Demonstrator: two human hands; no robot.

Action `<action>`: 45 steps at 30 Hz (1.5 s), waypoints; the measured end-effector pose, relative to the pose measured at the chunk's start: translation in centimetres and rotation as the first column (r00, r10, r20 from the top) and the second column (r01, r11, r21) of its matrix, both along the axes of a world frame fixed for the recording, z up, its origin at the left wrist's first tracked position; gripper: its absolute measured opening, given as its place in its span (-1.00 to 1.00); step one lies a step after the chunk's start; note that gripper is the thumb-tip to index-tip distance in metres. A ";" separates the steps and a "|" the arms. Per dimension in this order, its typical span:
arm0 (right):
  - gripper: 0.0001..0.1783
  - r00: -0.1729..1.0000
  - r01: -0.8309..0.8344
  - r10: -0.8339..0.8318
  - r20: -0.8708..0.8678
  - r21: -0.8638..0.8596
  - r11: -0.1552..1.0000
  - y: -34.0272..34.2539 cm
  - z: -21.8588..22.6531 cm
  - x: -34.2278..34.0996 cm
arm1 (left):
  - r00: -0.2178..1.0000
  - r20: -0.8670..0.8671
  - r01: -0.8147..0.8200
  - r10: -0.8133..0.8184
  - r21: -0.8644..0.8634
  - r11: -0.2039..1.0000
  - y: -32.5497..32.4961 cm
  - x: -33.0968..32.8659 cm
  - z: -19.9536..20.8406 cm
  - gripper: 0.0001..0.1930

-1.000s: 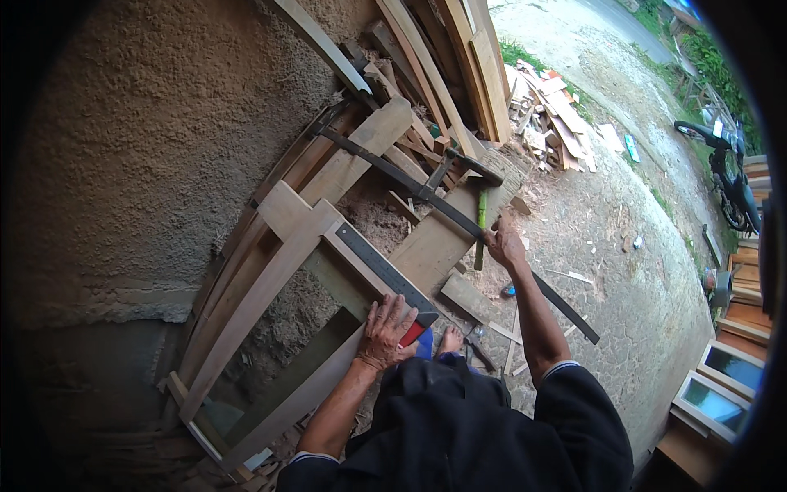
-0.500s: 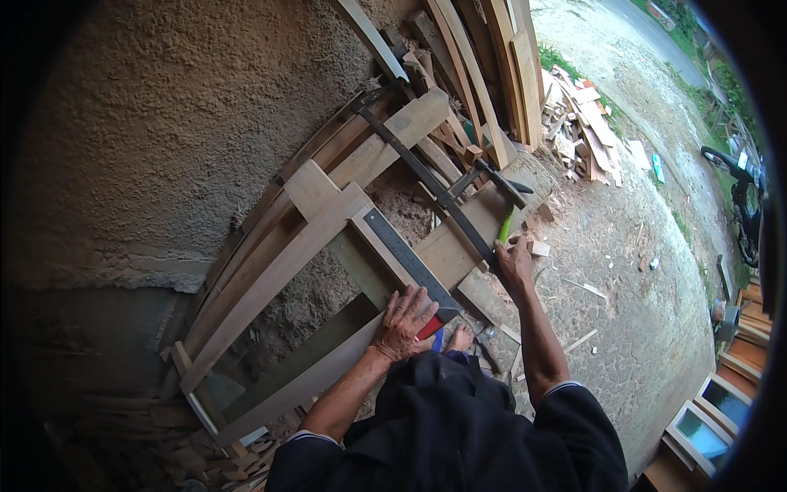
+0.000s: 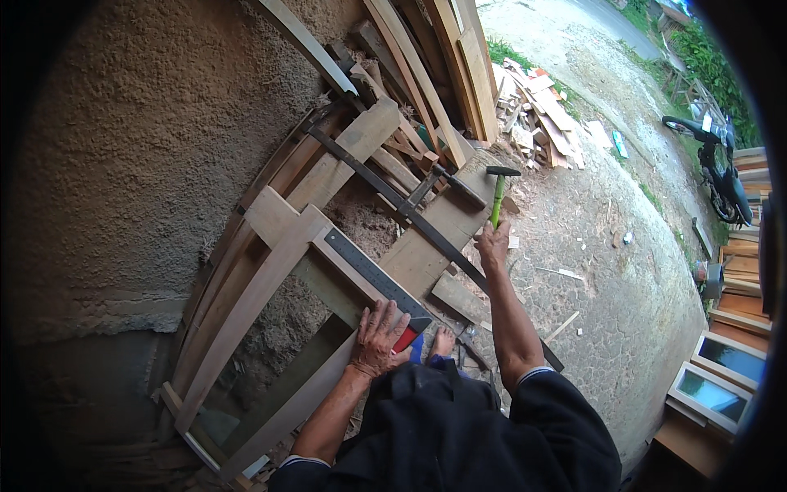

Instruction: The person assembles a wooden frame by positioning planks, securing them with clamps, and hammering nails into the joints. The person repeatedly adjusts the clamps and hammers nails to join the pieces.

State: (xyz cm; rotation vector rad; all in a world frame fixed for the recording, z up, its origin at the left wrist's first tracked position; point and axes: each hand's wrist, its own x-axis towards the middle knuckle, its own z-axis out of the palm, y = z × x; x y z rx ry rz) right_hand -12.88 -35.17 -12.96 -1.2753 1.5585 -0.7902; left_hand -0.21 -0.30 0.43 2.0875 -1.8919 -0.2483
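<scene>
My left hand [image 3: 377,340] lies with spread fingers on the corner of a wooden frame [image 3: 275,275], touching a try square with a dark metal blade [image 3: 373,272] and a red stock. The blade runs along the frame's short rail. My right hand [image 3: 493,244] grips a hammer by its lime-green handle [image 3: 498,199]. The hammer's dark head points away from me, right of a long bar clamp [image 3: 447,250] and apart from it. The clamp's bar crosses a wide plank [image 3: 426,246] beside the frame, passing left of my right forearm.
Long boards [image 3: 455,70] lean at the back beside a rough earthen wall [image 3: 164,148]. A heap of wood offcuts [image 3: 537,119] lies beyond the plank. Offcuts and shavings litter the cracked ground [image 3: 623,303]. Framed glass panels [image 3: 709,385] and a motorcycle [image 3: 717,172] stand at the right.
My right hand has moved farther from me with the hammer, whose head now stands clear of the clamp. The view has swung right; my left hand stays on the frame corner.
</scene>
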 end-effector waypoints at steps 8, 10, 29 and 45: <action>-0.75 0.996 -0.063 0.076 0.044 -0.249 0.967 -1.9 5.3 1.2 | 1.000 -0.022 -0.008 0.008 0.038 0.999 0.2 0.1 -0.3 -0.19; -0.59 0.879 -0.365 0.385 0.280 -0.123 0.923 1.7 7.9 1.0 | 1.000 -0.018 -0.005 0.006 0.041 0.999 0.2 0.1 -0.3 -0.19; -0.44 0.672 -0.710 0.720 0.173 -0.125 0.693 11.3 10.2 10.6 | 0.998 -0.057 -0.031 0.031 -0.001 1.000 -0.1 0.0 -0.5 -0.26; -0.40 0.429 -0.902 0.898 -0.102 -0.108 0.418 10.8 7.2 9.8 | 1.000 -0.010 -0.006 0.006 0.008 1.000 0.0 0.1 -0.7 -0.27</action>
